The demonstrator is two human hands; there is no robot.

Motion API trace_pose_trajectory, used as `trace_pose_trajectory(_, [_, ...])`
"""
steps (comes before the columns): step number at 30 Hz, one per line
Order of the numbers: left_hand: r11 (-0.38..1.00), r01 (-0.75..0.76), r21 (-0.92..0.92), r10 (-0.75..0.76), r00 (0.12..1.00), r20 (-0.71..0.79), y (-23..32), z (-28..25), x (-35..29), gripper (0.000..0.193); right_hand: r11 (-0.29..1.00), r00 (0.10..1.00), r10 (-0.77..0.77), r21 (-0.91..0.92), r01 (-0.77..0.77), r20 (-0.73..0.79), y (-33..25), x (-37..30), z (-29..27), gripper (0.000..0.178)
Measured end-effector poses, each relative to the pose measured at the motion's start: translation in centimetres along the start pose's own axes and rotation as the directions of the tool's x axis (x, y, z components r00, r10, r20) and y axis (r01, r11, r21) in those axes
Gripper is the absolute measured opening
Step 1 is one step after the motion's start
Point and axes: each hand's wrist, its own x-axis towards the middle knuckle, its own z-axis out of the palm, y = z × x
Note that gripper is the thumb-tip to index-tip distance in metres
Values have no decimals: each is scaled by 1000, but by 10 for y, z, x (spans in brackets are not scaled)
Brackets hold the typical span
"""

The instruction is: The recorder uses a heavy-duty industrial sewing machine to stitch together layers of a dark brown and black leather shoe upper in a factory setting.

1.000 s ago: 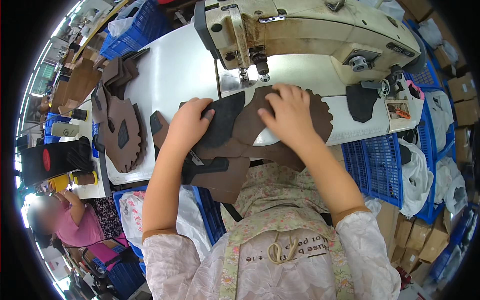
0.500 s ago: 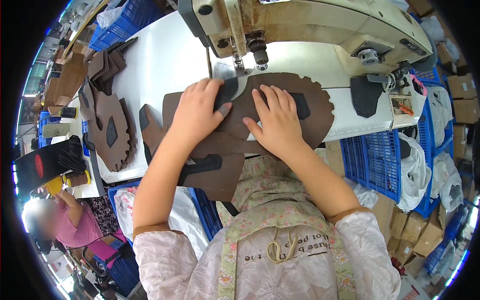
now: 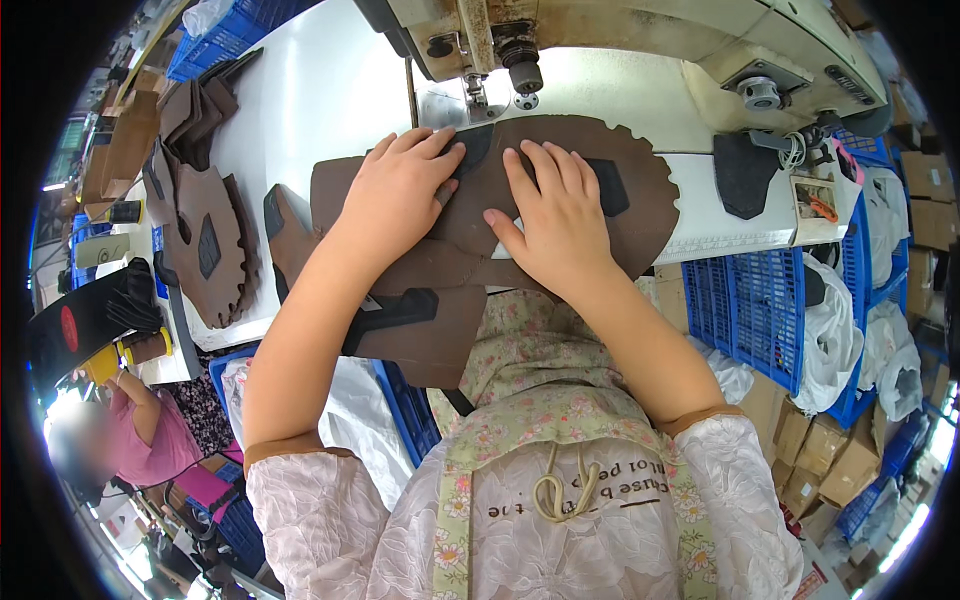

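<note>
A brown leather-like panel (image 3: 520, 165) with a scalloped right edge lies flat in front of the sewing machine's presser foot (image 3: 478, 100). On its upper left part rests a dark patch (image 3: 474, 146), partly covered by my left hand (image 3: 398, 190). That hand's fingers are bent slightly, fingertips pressing the patch. My right hand (image 3: 560, 215) lies on the panel with its fingers spread, beside a second dark patch (image 3: 607, 187) set into the brown material. Nearer to me, another brown piece (image 3: 440, 335) with a black patch (image 3: 400, 309) hangs over the table edge.
The sewing machine's arm (image 3: 640, 30) spans the far side. Similar brown pieces (image 3: 215, 255) lie at the left, and a loose black patch (image 3: 742, 175) at the right. Blue crates (image 3: 750, 310) stand below the table's right end. A person in pink (image 3: 160, 435) works at the lower left.
My left hand has shifted, and the dark patch under it now lies lower against the panel, near its top edge. My right hand stays spread on the panel. The whole view has shifted slightly.
</note>
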Motion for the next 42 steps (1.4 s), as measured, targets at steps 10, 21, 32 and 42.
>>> trace_pose_trajectory(10, [995, -34, -91, 26, 996, -89, -6, 16, -7, 40, 1000, 1000, -8, 24, 8, -7, 3, 0, -1, 60])
trace_pose_trajectory(21, [997, -26, -69, 25, 1000, -17, -6, 10, -7, 45, 999, 1000, -27, 22, 27, -2, 4, 0, -2, 58])
trace_pose_trajectory(32, [989, -39, -140, 43, 999, 21, -10, 8, -8, 48, 999, 1000, -15, 29, 15, -4, 4, 0, -1, 58])
trace_pose_trajectory(42, [991, -13, -135, 16, 1000, 18, -9, 11, -10, 48, 1000, 1000, -17, 5, 17, 3, 3, 1, 0, 60])
